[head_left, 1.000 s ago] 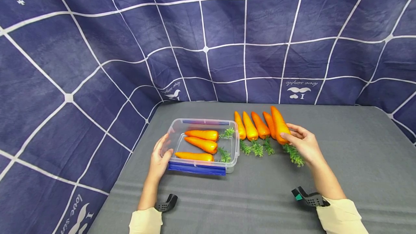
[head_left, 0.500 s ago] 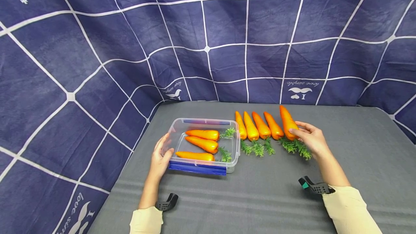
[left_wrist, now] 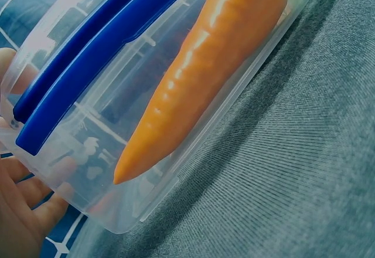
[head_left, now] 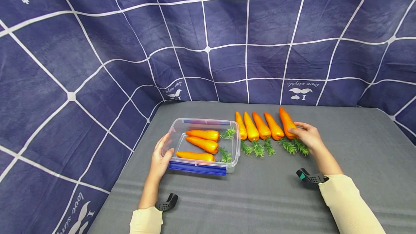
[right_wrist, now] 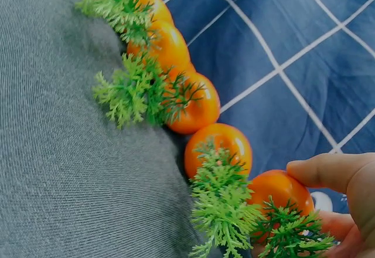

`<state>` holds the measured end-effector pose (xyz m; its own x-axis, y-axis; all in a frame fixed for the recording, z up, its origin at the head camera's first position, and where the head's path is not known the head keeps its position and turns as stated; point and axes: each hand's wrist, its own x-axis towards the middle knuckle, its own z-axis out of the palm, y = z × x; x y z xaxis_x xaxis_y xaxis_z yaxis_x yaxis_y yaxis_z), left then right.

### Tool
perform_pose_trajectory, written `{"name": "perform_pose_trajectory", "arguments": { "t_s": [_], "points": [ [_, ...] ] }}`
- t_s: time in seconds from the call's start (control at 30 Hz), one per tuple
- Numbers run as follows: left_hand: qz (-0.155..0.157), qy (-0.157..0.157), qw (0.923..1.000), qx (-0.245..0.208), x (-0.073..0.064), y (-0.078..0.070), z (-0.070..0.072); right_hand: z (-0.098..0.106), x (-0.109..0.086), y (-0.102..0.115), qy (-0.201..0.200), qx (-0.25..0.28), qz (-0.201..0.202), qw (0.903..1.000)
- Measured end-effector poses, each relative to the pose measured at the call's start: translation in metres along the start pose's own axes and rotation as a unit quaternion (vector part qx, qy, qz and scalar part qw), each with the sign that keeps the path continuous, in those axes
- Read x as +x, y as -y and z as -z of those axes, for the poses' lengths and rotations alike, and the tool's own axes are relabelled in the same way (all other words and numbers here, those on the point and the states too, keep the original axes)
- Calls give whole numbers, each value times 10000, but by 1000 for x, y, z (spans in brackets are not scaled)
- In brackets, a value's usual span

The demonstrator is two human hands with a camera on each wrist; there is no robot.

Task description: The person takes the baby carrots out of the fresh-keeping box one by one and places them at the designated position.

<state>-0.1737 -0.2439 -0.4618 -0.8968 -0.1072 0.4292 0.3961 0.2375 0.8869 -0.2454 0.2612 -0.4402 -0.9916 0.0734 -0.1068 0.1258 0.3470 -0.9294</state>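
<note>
One glossy, tapered orange carrot (head_left: 287,123) with a feathery green top is at the right end of a row on the grey cloth-covered table (head_left: 247,194). We see the right hand (head_left: 308,136) grasping it near its thick end, pinched between thumb and fingers. Whether its full length touches the cloth, we cannot tell. To its left we count four similar orange carrots (head_left: 261,127), points far, leaves near; the leftmost is just beside the clear plastic rectangular box (head_left: 208,164). Left hand (head_left: 161,156): fingers and thumb grasping the box's left end. Inside we record three orange carrots (head_left: 202,144) lying crosswise, points left, leaves right. We note a blue latch (head_left: 197,168) on its near side. Far side: navy curtain (head_left: 227,64) with white grid lines.
</note>
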Motion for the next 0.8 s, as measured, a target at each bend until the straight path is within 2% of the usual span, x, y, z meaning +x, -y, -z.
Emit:
{"name": "perform_pose_trajectory", "arguments": {
  "t_s": [0.07, 0.13, 0.27, 0.4, 0.57, 0.8],
  "points": [
    [-20, 43, 10000, -22, 0, -5, 0, -2, 3, -2, 0, -86, -2, 10000],
    [-22, 62, 10000, -50, -1, -4, 0, -3, 6, -4, -1, -178, -16, 9998],
    [-228, 93, 9996, -155, -1, 0, 0, -6, 10, -9, 8, -319, -24, 9995],
    [-134, 51, 9999, -84, -1, -4, -1, -8, 13, -13, -26, -414, 104, 9991],
    [-77, 18, 10000, -52, 0, 7, 1, -10, 15, -14, -45, -671, 251, 9974],
    [-84, 51, 9999, -101, 0, 12, 2, -9, 17, -13, -9, -1082, 341, 9935]
  ]
}}
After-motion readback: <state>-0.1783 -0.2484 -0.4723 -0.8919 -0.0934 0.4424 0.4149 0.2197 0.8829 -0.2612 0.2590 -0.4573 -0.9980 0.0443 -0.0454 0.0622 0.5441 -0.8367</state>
